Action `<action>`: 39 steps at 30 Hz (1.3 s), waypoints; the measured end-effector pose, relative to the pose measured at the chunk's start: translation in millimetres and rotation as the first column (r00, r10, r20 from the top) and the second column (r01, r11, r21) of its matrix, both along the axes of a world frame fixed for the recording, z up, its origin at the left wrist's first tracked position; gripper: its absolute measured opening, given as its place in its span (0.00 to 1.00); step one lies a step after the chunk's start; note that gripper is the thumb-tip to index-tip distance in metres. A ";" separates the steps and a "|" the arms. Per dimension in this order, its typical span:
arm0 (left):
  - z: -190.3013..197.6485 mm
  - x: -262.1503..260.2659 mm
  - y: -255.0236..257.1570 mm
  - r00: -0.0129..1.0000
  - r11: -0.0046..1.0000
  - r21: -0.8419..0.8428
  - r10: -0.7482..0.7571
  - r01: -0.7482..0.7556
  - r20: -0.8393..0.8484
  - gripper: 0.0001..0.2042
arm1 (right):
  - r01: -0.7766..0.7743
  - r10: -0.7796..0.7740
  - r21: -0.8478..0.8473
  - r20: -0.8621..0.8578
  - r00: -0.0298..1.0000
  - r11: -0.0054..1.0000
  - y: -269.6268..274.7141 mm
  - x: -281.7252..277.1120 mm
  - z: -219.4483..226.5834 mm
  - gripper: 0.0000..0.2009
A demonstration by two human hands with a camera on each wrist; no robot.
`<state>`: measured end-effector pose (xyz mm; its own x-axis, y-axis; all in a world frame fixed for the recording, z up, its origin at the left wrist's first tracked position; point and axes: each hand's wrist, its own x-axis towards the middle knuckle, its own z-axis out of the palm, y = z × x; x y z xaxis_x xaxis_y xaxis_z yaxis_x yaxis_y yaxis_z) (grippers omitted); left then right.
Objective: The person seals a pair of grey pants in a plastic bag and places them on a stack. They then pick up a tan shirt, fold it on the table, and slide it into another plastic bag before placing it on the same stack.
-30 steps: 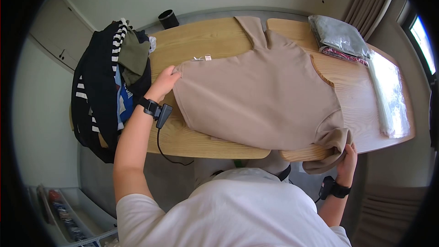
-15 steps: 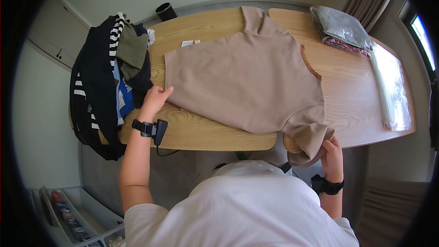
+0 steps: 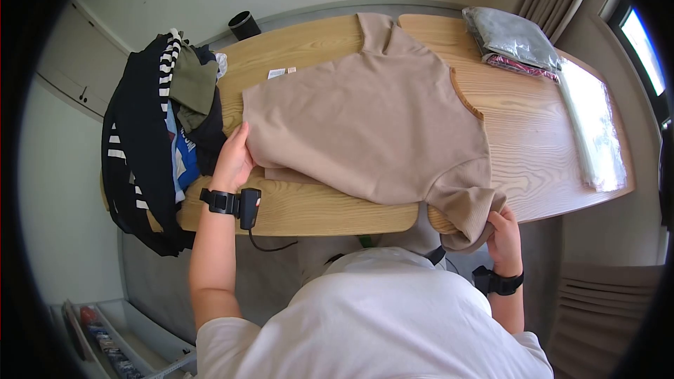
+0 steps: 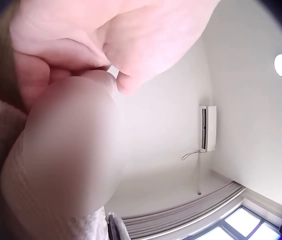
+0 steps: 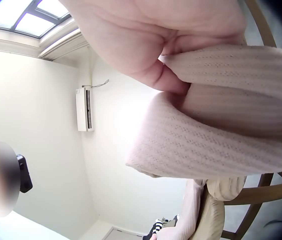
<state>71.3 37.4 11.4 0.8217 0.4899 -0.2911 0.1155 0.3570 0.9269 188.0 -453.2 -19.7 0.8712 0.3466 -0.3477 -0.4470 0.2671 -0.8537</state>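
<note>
A beige short-sleeved top (image 3: 358,119) lies spread across the wooden table (image 3: 330,217), its neckline toward the right and hem toward the left. My left hand (image 3: 234,161) grips the near part of the hem, fingers curled under the cloth; the left wrist view shows the hand (image 4: 116,35) against the fabric. At the table's near edge, my right hand (image 3: 505,242) pinches the near sleeve (image 3: 467,200), which bunches and hangs over the edge. In the right wrist view the thumb and fingers of that hand (image 5: 166,40) hold the ribbed sleeve (image 5: 191,145).
Dark, striped and olive clothes (image 3: 151,133) are heaped at the table's left end. Bagged garments (image 3: 512,38) and clear plastic sleeves (image 3: 593,126) lie at the right. A black bin (image 3: 244,25) stands behind the table; a divided grey container (image 3: 133,337) is at lower left.
My left hand has moved from the hem's far part down to its near part. The top has shifted left, and my right hand has moved left with the sleeve still held.
</note>
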 end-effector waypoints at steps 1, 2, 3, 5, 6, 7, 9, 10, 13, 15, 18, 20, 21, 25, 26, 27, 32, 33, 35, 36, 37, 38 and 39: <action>-1.2 -2.0 0.5 0.999 0.996 -0.091 -0.013 0.016 0.031 0.23 | -0.015 0.015 -0.007 -0.010 1.000 1.000 -1.9 0.8 -0.9 0.17; -0.6 -6.7 0.0 1.000 0.996 -0.091 -0.009 0.011 0.026 0.23 | -0.031 0.030 -0.014 -0.021 0.999 0.999 -3.3 1.2 -1.7 0.19; 5.3 -12.9 -4.4 0.989 0.987 -0.119 -0.122 0.112 -0.080 0.24 | -0.035 0.034 -0.012 -0.026 0.999 0.999 -4.2 0.8 -1.5 0.19; -3.4 -31.8 5.1 0.915 0.961 -0.082 -0.278 0.266 -0.292 0.25 | -0.023 0.022 -0.020 -0.033 0.999 1.000 -2.5 1.3 0.6 0.19; 2.5 -36.7 -8.4 0.918 0.964 -0.021 -0.259 0.265 -0.302 0.24 | -0.022 0.021 -0.011 -0.029 0.999 1.000 -0.7 1.3 2.0 0.19; 1.4 -42.0 -12.9 0.896 0.927 0.094 -0.321 0.364 -0.306 0.24 | -0.008 0.008 -0.009 -0.030 1.000 1.000 0.7 0.9 3.5 0.18; 6.5 -50.3 -28.1 0.879 0.866 0.246 -0.349 0.435 -0.325 0.22 | 0.007 -0.007 -0.001 -0.028 1.000 1.000 3.0 0.8 5.8 0.17; 12.5 -54.2 -39.5 0.888 0.864 0.283 -0.320 0.417 -0.331 0.22 | 0.001 -0.001 -0.010 -0.030 1.000 1.000 3.1 0.6 6.6 0.17; 0.2 -67.1 -47.1 0.939 0.903 0.339 -0.161 0.263 -0.303 0.20 | -0.018 0.016 -0.025 -0.044 0.999 1.000 2.4 0.7 6.5 0.18; -11.1 -72.4 -49.4 0.987 0.937 0.349 0.081 -0.028 -0.138 0.18 | -0.007 0.005 -0.037 -0.061 0.998 0.999 1.0 0.1 8.0 0.17; -20.1 -91.3 -46.0 0.965 0.920 0.308 0.263 -0.243 -0.024 0.19 | -0.046 0.046 0.010 -0.040 0.998 0.999 -8.6 -0.3 18.9 0.15; -16.5 -105.6 -48.9 0.937 0.893 0.332 0.343 -0.304 -0.065 0.21 | -0.135 0.135 0.104 0.009 0.991 0.985 -17.5 -0.4 32.8 0.12; -20.1 -109.7 -52.6 0.911 0.859 0.348 0.412 -0.376 -0.032 0.22 | -0.111 0.112 0.111 0.000 0.994 0.988 -20.4 -2.3 37.2 0.10; -6.4 -126.5 -71.1 0.950 0.931 0.196 0.312 -0.308 0.009 0.19 | -0.223 0.231 0.103 -0.073 0.970 0.969 -29.6 -0.1 52.7 0.09; -11.8 -133.2 -67.1 0.948 0.930 0.192 0.318 -0.313 0.005 0.19 | -0.228 0.236 0.098 -0.077 0.969 0.969 -30.5 0.6 57.8 0.09; -18.6 -142.6 -60.3 0.952 0.946 0.107 0.307 -0.305 -0.003 0.17 | -0.242 0.249 0.158 -0.031 0.968 0.957 -29.9 0.7 65.4 0.10; -17.5 -141.8 -45.0 0.945 0.947 -0.077 0.317 -0.311 0.077 0.12 | -0.225 0.221 0.257 0.044 0.974 0.940 5.0 24.1 93.9 0.12; -22.3 -138.0 -37.9 0.925 0.930 -0.115 0.361 -0.348 0.120 0.13 | -0.234 0.226 0.256 0.060 0.972 0.938 19.6 32.6 101.4 0.12; -37.6 -129.9 -20.3 0.900 0.913 -0.150 0.403 -0.380 0.166 0.14 | -0.291 0.272 0.321 0.103 0.957 0.901 51.5 55.3 109.4 0.14; -48.7 -121.8 -8.6 0.864 0.896 -0.213 0.435 -0.389 0.254 0.15 | -0.336 0.309 0.382 0.132 0.942 0.861 66.6 67.9 109.4 0.15; -53.4 -114.8 -2.2 0.817 0.877 -0.279 0.471 -0.392 0.333 0.17 | -0.336 0.308 0.384 0.134 0.942 0.860 84.8 79.6 111.2 0.15; -43.9 -106.9 -8.3 0.817 0.878 -0.277 0.469 -0.391 0.335 0.17 | -0.377 0.317 0.334 0.221 0.922 0.864 103.1 90.2 113.1 0.17; -27.8 -97.6 -20.9 0.817 0.853 -0.316 0.503 -0.416 0.281 0.18 | -0.412 0.326 0.281 0.306 0.894 0.867 112.0 95.0 112.2 0.18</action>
